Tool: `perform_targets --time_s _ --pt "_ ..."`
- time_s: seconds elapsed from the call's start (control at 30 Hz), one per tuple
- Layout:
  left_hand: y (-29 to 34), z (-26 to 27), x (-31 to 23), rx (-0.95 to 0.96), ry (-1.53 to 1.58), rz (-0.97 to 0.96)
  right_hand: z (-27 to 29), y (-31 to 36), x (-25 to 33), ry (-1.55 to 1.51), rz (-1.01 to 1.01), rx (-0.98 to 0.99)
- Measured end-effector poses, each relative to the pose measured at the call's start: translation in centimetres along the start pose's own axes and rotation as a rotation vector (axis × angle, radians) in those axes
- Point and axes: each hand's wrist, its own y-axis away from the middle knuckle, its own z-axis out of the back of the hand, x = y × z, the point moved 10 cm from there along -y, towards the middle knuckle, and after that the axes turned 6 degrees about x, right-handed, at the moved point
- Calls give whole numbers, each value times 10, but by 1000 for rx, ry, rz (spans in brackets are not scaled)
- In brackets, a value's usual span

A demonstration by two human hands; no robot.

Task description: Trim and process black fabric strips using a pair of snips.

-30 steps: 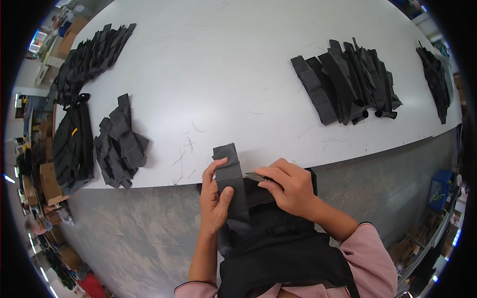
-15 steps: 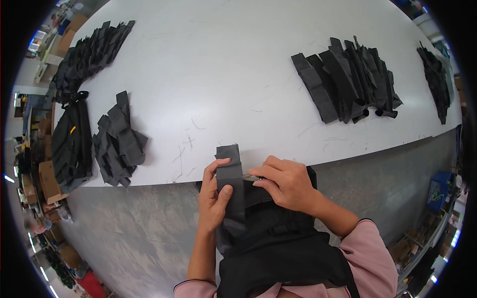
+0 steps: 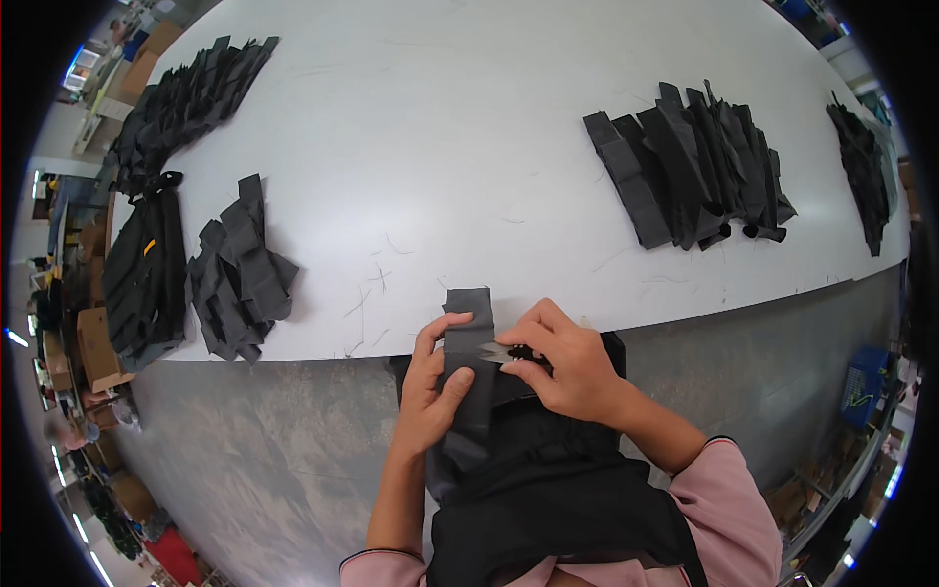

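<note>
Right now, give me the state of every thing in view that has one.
Left hand: closed on the dark strip
Strip: held out flat, upper end over the table
Right hand: closed on the snips
Snips: blades on the strip's right side, seemingly parted
Near-left pile: jumbled, overlapping
Large right pile: fanned, overlapping
Table: strewn with threads

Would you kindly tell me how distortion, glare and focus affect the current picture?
Head view: the white table bows along its near edge from fisheye distortion; bright lights glare at the lower-left rim; the gray fabric strip looks fairly sharp.
</note>
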Motion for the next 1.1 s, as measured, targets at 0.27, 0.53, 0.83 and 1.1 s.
perform_targets --time_s 0.27,0.53,0.83,1.1 --pt "1 1 3 -1 -15 5 -13 -7 5 83 26 87" --pt "-6 3 -8 -69 -58 -76 4 12 -15 -212 -60 -126" --pt "-48 25 58 -362 244 318 -27 13 33 264 328 -21" --pt "-6 12 3 -421 160 -69 -56 2 -68 -951 -557 154"
